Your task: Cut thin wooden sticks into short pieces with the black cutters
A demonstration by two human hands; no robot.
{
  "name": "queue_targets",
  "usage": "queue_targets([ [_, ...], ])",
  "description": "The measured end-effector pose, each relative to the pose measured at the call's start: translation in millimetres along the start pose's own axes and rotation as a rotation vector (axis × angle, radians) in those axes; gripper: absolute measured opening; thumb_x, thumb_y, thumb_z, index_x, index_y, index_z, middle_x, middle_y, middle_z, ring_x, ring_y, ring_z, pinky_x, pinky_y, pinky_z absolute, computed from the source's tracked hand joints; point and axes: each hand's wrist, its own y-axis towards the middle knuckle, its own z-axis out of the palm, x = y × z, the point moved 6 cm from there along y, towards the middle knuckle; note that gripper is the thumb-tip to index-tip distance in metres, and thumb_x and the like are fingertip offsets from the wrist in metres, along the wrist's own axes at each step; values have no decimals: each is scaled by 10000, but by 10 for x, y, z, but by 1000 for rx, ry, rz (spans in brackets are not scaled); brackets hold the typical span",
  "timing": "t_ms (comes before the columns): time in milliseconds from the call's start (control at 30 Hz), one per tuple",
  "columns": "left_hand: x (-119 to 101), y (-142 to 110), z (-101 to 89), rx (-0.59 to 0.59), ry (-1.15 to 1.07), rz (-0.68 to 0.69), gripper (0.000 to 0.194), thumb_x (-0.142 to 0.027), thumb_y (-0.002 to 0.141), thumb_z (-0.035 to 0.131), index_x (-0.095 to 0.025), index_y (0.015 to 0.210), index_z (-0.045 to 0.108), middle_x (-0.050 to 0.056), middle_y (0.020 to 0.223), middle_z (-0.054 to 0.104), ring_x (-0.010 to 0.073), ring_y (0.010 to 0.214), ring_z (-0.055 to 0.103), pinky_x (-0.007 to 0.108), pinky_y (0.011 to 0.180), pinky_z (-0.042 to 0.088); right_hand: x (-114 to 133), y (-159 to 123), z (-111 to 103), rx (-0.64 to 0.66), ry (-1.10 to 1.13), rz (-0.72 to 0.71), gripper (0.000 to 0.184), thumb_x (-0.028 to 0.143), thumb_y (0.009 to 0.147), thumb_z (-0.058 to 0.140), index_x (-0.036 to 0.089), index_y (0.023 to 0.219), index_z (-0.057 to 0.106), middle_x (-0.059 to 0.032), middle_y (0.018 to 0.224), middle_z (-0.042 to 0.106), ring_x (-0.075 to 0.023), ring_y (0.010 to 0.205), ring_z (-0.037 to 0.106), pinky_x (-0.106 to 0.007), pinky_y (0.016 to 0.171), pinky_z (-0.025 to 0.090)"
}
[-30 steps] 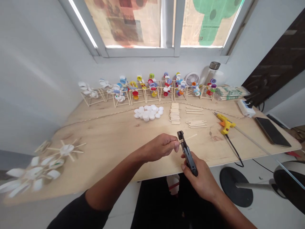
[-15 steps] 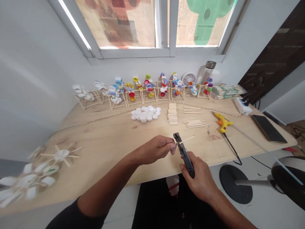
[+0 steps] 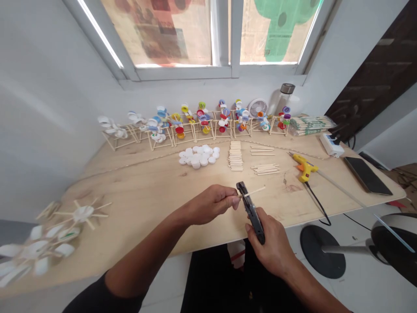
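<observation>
Since a moment ago, little has changed: our hands and the work sit almost where they were. Our left hand (image 3: 211, 204) is narrowly closed, pinching a wooden stick (image 3: 256, 191) in its fingertips. The stick crosses the jaws of black pliers (image 3: 252, 213), which our right hand (image 3: 272, 248) grips firmly by the handles, both held above the desk (image 3: 146, 187).

No legible text: the printed sheets on the window (image 3: 156, 30) and the green print on the wrapped stick bundle (image 3: 311, 125) are too small or blurred to read.
</observation>
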Motion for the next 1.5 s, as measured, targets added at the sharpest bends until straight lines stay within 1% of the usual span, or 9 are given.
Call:
queue_targets([
  [100, -3, 5, -11, -8, 27, 10, 276, -297, 857, 367, -141, 694, 526, -69, 501, 343, 55, 465, 321, 159, 477, 295, 16, 11, -3, -9, -33, -6, 113, 236, 794, 445, 194, 893, 480, -29, 721, 591, -207, 693, 547, -277, 615, 362],
  [367, 24, 4, -24, 0, 59, 23, 277, -290, 859, 368, -138, 699, 535, -60, 526, 360, 59, 482, 333, 160, 482, 296, 82, 26, -14, -37, -141, -61, 50, 246, 795, 449, 202, 820, 453, 7, 619, 515, -178, 589, 491, -261, 552, 306],
  [567, 30, 16, -35, 3, 52, 14, 283, -309, 859, 369, -139, 704, 534, -66, 509, 343, 61, 476, 322, 166, 483, 290, 34, 50, 13, -27, -104, -25, 30, 205, 766, 456, 205, 795, 451, 11, 614, 523, -169, 582, 496, -247, 540, 304],
  [700, 48, 32, -53, -7, 64, 9, 295, -326, 853, 372, -141, 698, 542, -64, 506, 341, 66, 478, 324, 169, 479, 290, 8, 77, 38, -21, -89, -8, 62, 213, 768, 463, 202, 828, 470, 2, 622, 546, -178, 597, 519, -249, 550, 319],
  [833, 80, 44, -77, -28, 95, 8, 296, -319, 849, 376, -142, 696, 558, -58, 510, 360, 72, 488, 341, 172, 483, 296, 2, 108, 66, -7, -36, 11, 50, 219, 778, 455, 204, 823, 471, -7, 649, 570, -181, 613, 548, -246, 564, 347],
  [967, 123, 53, -99, -61, 147, 5, 279, -283, 852, 372, -147, 697, 560, -53, 526, 390, 74, 503, 366, 173, 493, 302, 4, 144, 94, -1, 1, 22, 52, 218, 780, 452, 202, 824, 474, -16, 686, 592, -184, 638, 569, -246, 581, 363],
  [1233, 244, 87, -153, -105, 199, -17, 298, -298, 860, 357, -156, 691, 556, -30, 571, 469, 92, 551, 426, 183, 530, 326, -18, 250, 175, 20, -2, 40, 51, 226, 778, 451, 203, 811, 481, -9, 652, 584, -179, 608, 560, -244, 572, 359],
  [1400, 372, 109, -172, -173, 275, -37, 299, -300, 867, 354, -164, 666, 527, -30, 562, 458, 96, 538, 411, 193, 533, 315, -46, 316, 239, 59, 4, 69, 47, 236, 790, 440, 202, 800, 471, -7, 647, 566, -175, 600, 548, -246, 568, 360],
  [1500, 429, 123, -148, -187, 293, -49, 298, -303, 879, 336, -169, 685, 518, -27, 569, 465, 102, 540, 422, 198, 542, 318, -54, 337, 264, 81, 20, 81, 63, 248, 797, 433, 197, 792, 472, -15, 665, 559, -177, 612, 534, -247, 562, 359],
])
